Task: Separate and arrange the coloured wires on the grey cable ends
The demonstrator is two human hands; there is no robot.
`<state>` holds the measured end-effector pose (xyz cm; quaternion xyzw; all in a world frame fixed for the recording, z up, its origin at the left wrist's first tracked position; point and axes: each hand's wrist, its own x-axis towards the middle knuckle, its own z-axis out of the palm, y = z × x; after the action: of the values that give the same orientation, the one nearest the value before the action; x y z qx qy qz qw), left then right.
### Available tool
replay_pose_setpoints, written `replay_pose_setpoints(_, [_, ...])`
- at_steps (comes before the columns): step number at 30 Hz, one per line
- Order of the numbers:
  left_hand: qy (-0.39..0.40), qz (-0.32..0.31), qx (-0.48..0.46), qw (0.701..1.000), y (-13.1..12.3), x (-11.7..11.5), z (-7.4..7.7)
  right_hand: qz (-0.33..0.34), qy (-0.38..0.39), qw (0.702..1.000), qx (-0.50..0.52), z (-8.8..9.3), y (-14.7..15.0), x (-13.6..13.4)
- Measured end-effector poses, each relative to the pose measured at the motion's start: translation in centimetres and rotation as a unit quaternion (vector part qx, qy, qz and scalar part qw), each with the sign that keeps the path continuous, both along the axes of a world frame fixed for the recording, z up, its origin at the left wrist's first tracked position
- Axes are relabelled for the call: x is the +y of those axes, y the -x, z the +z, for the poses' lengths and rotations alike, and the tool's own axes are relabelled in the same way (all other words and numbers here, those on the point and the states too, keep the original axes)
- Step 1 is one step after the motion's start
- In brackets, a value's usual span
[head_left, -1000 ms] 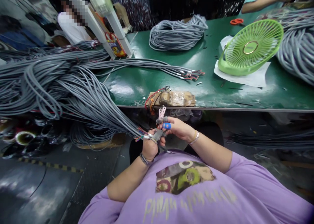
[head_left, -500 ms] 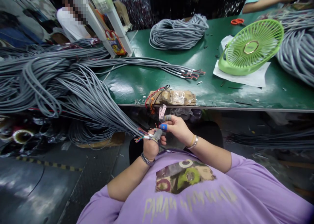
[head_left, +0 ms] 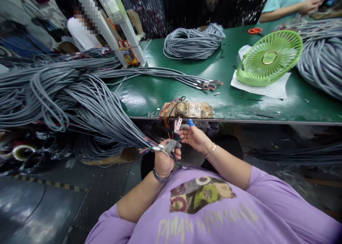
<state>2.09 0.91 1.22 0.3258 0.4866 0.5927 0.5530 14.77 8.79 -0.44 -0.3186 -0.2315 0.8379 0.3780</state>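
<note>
Below the wooden block (head_left: 196,109) on the near edge of the table (head_left: 149,101), our left hand (head_left: 164,162) pinches splayed wires (head_left: 178,138), our right hand (head_left: 197,139) parts thumb from fingers, contact unclear.

The grey cables (head_left: 112,115) to your left look sheathed in smooth plastic with a dull sheen, and your purple shirt (head_left: 248,203) is matt cloth. The green tabletop (head_left: 227,107) is smooth and glossy (it throws back pale glare), the block (head_left: 205,110) at its edge looks like rough wood, and the fan (head_left: 269,58) like plastic.
</note>
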Motion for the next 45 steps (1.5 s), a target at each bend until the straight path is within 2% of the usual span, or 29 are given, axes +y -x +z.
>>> replay_pose_setpoints(5, [-0.004, -0.005, -0.006, 1.0, -0.4, 0.8, 0.4, 0.01, -0.011, 1.0, 0.023, 0.9, 1.3, 1.4])
replay_pose_setpoints(14, [0.012, -0.013, 0.003, 1.0, -0.5, 1.8, 0.4, -0.017, -0.046, 0.997, 0.054, 0.9, 1.9, 0.9])
replay_pose_setpoints(22, [0.01, -0.018, -0.007, 1.0, -0.8, 2.2, 0.6, 0.035, -0.054, 0.997, 0.051, 2.2, 1.7, 0.4])
replay_pose_setpoints(29, [0.021, -0.022, -0.016, 0.999, -0.8, 2.0, 0.1, 0.036, -0.042, 0.997, 0.053, 1.9, 1.8, 0.4])
replay_pose_setpoints(34, [0.038, -0.027, -0.006, 0.999, -0.8, 1.6, -0.3, 0.009, -0.015, 0.997, 0.073, 1.6, 2.1, 0.6])
replay_pose_setpoints(39, [0.035, -0.029, -0.003, 0.999, -0.6, 1.3, 0.0, -0.022, 0.017, 0.996, 0.09, 1.4, 2.2, 0.7])
replay_pose_setpoints(45, [0.033, -0.026, -0.009, 0.999, -0.5, 1.1, 0.5, -0.004, 0.013, 0.995, 0.098, 1.3, 1.9, 0.7])
